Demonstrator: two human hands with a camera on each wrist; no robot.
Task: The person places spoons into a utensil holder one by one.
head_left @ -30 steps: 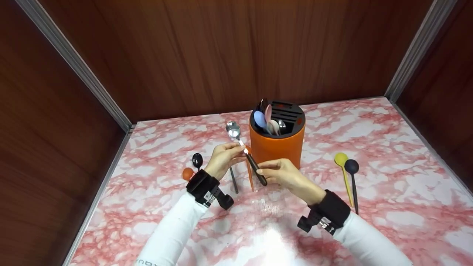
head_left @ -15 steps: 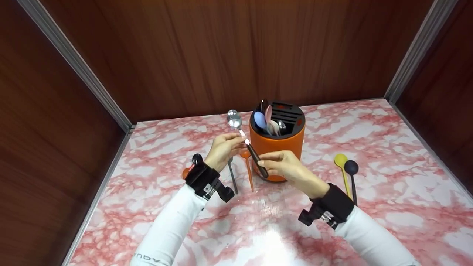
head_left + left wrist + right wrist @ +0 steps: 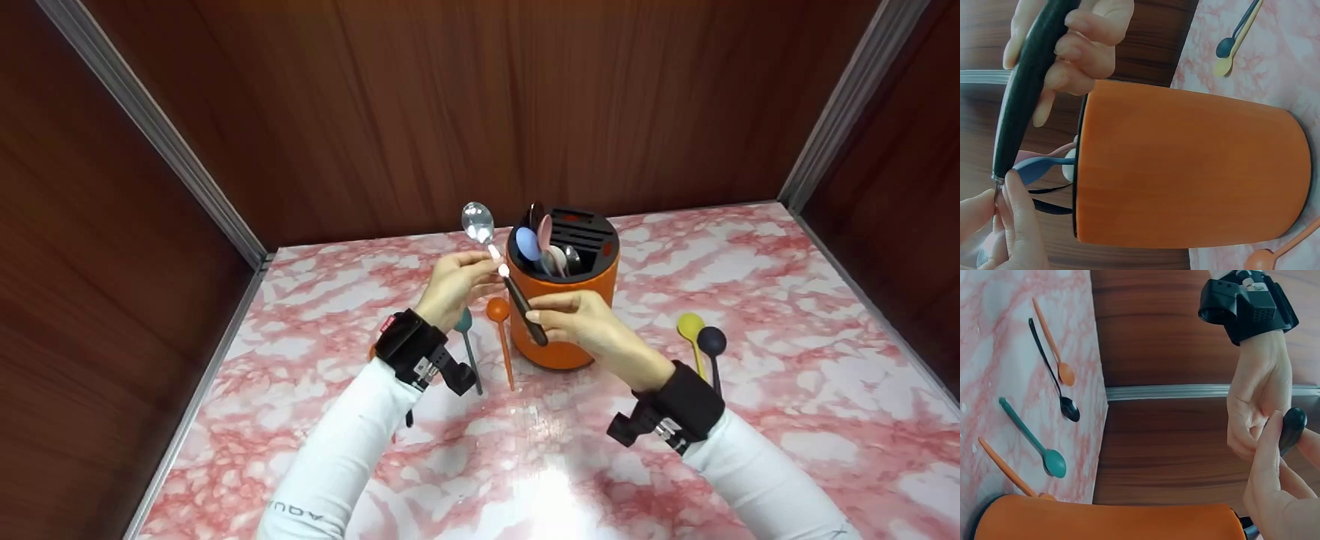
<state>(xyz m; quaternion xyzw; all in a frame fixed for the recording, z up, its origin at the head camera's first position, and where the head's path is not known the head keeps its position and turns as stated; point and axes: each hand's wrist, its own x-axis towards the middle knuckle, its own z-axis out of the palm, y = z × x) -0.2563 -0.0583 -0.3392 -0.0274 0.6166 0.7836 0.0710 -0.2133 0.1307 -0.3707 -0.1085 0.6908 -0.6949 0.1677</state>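
Dark wood walls [image 3: 405, 112] back a red-marbled desk [image 3: 285, 360]; head view has left grip [image 3: 459, 283] pinching the neck of the black-handled spoon [image 3: 517, 296], right grip [image 3: 576, 319] pinching its handle, bowl up, in front of the orange holder [image 3: 559, 352]. Left wrist view: blue spoon [image 3: 1034, 169] juts from the holder near the neck, so I'd steer clear of it. Right wrist view: teal spoon [image 3: 1054, 463] lies on the desk; I'd secure one pinch before easing the other.
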